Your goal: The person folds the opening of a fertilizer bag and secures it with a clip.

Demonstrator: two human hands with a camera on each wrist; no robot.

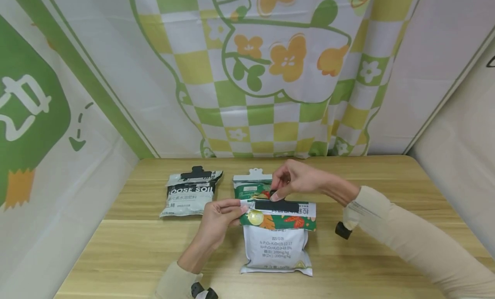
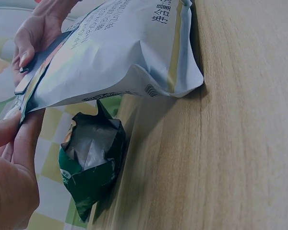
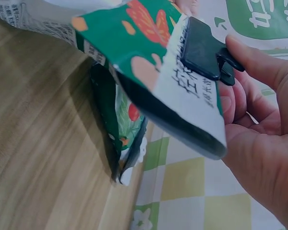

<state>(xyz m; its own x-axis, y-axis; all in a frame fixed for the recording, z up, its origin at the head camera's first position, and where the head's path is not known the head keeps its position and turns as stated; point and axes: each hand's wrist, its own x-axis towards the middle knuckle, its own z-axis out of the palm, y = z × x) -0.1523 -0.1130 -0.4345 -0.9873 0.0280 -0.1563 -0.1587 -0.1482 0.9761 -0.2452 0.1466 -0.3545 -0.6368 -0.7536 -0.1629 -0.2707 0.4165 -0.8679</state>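
A white fertilizer bag (image 1: 276, 249) stands near the middle of the table, its top folded over into a green and white printed flap (image 1: 297, 222). My left hand (image 1: 218, 221) pinches the left end of that fold between thumb and fingers. Across the fold sits a black bag clip (image 3: 201, 48), gripped at its handles by my right hand (image 1: 295, 178). In the right wrist view the thumb (image 3: 259, 60) lies on one clip handle, with fingers curled beneath. The far end of the fold shows as a rounded loop there.
Just behind stands a green bag (image 1: 240, 190) with a white clip (image 1: 255, 175) on top. At the left lies a black and white soil bag (image 1: 189, 200) with another black clip (image 1: 196, 173). A patterned curtain (image 1: 267, 118) hangs behind the wooden table (image 1: 135, 239).
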